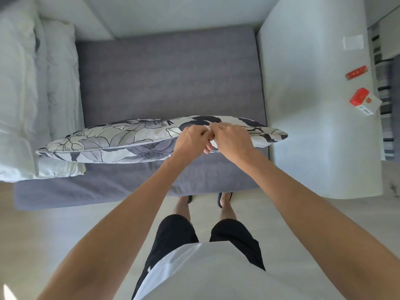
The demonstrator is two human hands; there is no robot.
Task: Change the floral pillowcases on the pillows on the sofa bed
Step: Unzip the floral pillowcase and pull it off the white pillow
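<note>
1. The floral pillow (121, 140) lies lengthwise across the near part of the grey sofa bed (168, 83), its left end resting on folded pale bedding (32, 105).
2. Both hands meet at the pillow's near edge, right of its middle. The left hand (189, 139) has its fingers curled and pinching the floral fabric; the right hand (232, 138) does the same, knuckles touching the left.
3. What the fingertips hold exactly — a zip, a flap or plain cloth — is hidden under the knuckles and cannot be told. A small strip of white shows between the two hands.
4. The part of the pillow beneath the hands is covered; its right corner (281, 135) pokes out just beside the white armrest (303, 105).
5. The pale bedding is cut off by the left edge of the view, so its full extent is unclear.
6. On the armrest's far right sit a red-and-white box (364, 100) and a flat red packet (356, 72) — their print is too small to read, and their contents are not visible.
7. The person's feet in dark slippers (225, 199) are partly hidden under the sofa bed's front edge.
</note>
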